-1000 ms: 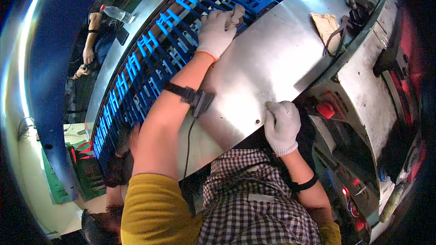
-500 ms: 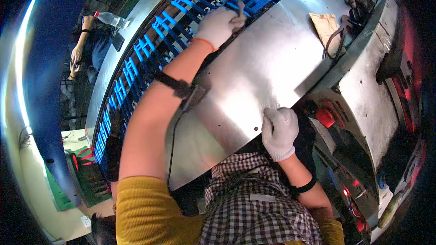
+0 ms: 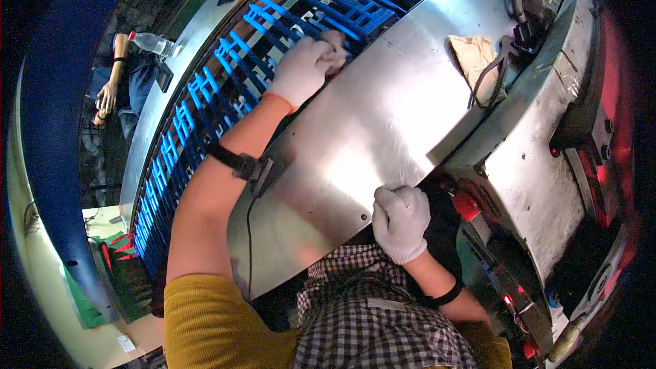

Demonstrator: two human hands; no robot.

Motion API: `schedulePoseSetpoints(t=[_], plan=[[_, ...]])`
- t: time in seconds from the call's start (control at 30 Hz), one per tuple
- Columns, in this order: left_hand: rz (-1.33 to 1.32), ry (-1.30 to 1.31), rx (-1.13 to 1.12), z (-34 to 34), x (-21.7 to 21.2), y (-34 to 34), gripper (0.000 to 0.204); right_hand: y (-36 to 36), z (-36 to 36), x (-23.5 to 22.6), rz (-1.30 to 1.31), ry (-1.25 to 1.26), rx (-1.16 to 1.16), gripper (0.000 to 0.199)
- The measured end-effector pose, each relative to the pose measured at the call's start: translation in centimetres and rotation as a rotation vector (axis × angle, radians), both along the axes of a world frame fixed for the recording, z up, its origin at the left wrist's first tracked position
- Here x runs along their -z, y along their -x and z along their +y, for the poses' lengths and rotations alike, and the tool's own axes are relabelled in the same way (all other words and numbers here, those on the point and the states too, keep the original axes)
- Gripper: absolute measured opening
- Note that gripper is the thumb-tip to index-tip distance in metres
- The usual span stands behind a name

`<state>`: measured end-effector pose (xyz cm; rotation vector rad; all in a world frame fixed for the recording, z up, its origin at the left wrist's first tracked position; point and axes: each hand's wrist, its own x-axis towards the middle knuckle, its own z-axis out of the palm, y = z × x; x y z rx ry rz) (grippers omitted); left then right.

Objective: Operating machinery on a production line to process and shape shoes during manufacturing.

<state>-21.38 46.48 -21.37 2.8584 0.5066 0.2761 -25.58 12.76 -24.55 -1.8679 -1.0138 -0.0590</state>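
Note:
My left hand (image 3: 301,68), in a white knit glove with an orange cuff, reaches to the row of blue slats (image 3: 239,48) beside the metal tabletop (image 3: 383,109). Its fingers are curled at the slats' near edge; their tips look greyish, and whatever they grip, if anything, is hidden. My right hand (image 3: 401,224), also gloved in white, is closed in a fist at the tabletop's near edge, close to a small hole (image 3: 363,217). I see nothing in that fist. A black strap with a small device (image 3: 256,172) and a cable is on my left forearm.
A tan cloth or paper piece (image 3: 471,58) and dark hand tools (image 3: 523,10) lie at the tabletop's right end. A grey machine body (image 3: 526,143) with a red knob (image 3: 466,206) stands at right. Across the slats are a bottle (image 3: 154,44) and a co-worker's hands (image 3: 106,99).
The whole view has shifted, so the table and slats appear farther left and lower. My left fingers have drawn in over the slats. My right fist stays by the table edge.

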Motion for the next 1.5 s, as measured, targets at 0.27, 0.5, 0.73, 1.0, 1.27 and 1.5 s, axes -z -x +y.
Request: schedulePoseSetpoints(t=[0.27,0.5,0.73,1.0,1.27,1.5], plan=[[0.088,0.073,-0.008,0.0,0.3,-0.2,0.023,-0.1,-0.4,0.9,-0.020,0.021,0.030,0.022],[0.035,-0.047,0.015,1.1,-0.3,-1.3,0.017,0.9,0.4,0.6,-0.056,-0.002,0.079,0.023],[0.079,-0.043,0.023,0.9,0.3,-5.0,0.009,0.7,0.0,0.6,-0.072,0.042,0.095,0.022],[-0.012,-0.019,0.071,2.0,0.5,-5.7,0.019,1.4,0.6,0.2,-0.064,0.045,0.106,0.022],[-0.001,0.075,0.081,0.9,0.6,1.9,0.008,0.7,0.3,0.5,-0.084,0.047,0.097,0.021],[-0.089,-0.056,0.123,-0.4,0.6,1.5,0.007,1.3,0.7,1.0,-0.067,0.068,0.172,0.019]])
